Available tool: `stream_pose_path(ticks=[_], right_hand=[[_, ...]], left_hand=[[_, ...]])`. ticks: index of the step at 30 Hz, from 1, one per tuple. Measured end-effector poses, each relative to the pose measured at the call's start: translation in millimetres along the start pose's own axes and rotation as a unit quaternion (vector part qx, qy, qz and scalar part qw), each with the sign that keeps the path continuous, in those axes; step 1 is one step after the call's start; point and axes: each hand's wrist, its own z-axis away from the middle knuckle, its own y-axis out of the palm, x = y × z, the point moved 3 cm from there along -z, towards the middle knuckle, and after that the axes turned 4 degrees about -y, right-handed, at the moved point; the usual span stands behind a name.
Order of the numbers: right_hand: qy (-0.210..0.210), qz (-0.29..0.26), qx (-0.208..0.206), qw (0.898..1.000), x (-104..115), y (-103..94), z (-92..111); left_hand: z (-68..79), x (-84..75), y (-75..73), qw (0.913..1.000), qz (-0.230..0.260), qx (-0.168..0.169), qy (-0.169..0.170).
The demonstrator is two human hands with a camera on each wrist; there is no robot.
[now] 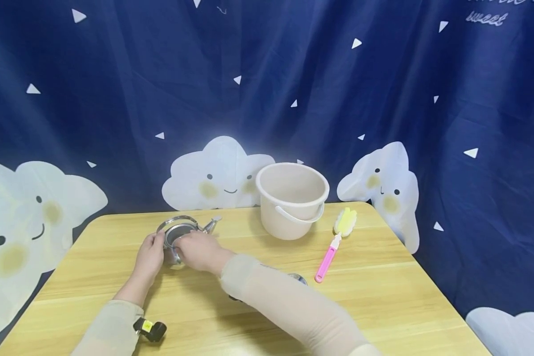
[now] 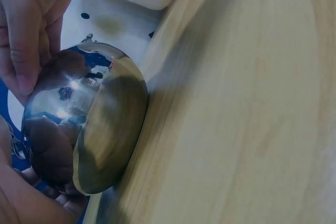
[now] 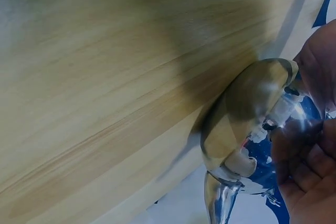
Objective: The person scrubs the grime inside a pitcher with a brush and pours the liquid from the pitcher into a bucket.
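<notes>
A shiny metal teakettle [image 1: 174, 257] sits at the left of the table, its top uncovered and its spout pointing to the back right. Its looped handle [image 1: 178, 218] leans toward the back. My left hand [image 1: 152, 253] grips the left side by the rim. Bent over the near right rim is my right hand [image 1: 199, 251], with its fingertips hidden at the opening. In the left wrist view, the right thumb [image 2: 25, 72] lies against the outside of the rounded body [image 2: 105, 124]. The right wrist view shows the kettle's mirrored side [image 3: 247, 108] between both hands.
A beige bucket [image 1: 289, 225] with a white handle stands at the back middle. Right of it lies a brush [image 1: 327, 262] with a pink handle and yellow-white sponge head. A round metal piece [image 1: 297, 278] is partly hidden behind the right sleeve [image 1: 289, 301]. A blue curtain [image 1: 267, 99] hangs behind the table.
</notes>
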Motion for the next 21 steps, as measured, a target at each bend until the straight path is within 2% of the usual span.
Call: stream_pose_path(ticks=[8, 15, 21], right_hand=[[0.015, 0.006, 0.031, 0.999, 1.8, 2.1, -4.5], [0.009, 0.026, 0.070, 0.997, 2.3, 2.7, -6.8], [0.004, 0.024, 0.076, 0.997, 2.3, 0.6, -6.3]], left_hand=[[1.2, -0.8, -0.3, 1.0000, -0.005, 0.008, -0.003], [1.6, -1.3, -0.5, 1.0000, -0.002, 0.003, -0.006], [1.5, -1.7, -0.3, 1.0000, 0.000, 0.003, -0.006]])
